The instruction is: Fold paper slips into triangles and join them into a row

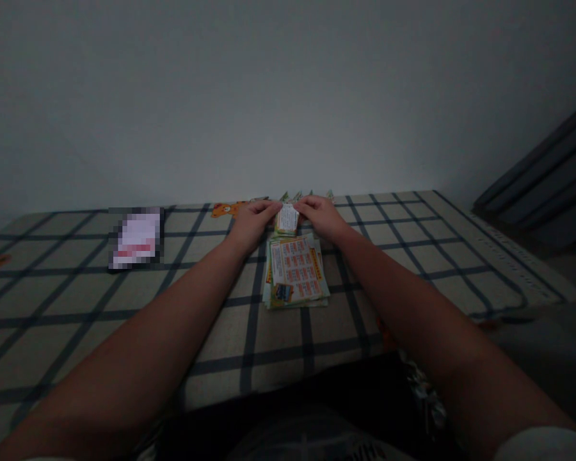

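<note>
The cloth (413, 256) on the table is beige with a grid of dark blue lines. An orange cartoon figure (225, 209) is printed on it near the upper centre of the frame. The leaflets (297, 272) in the centre are white and light green, with rows of red and orange boxes and a blue picture at the lower left corner. The small paper (287, 219) above them is white with a green edge. The wall (288, 96) is plain grey-white. At left lies a dark card (137, 238) with a pale pink-white face.
</note>
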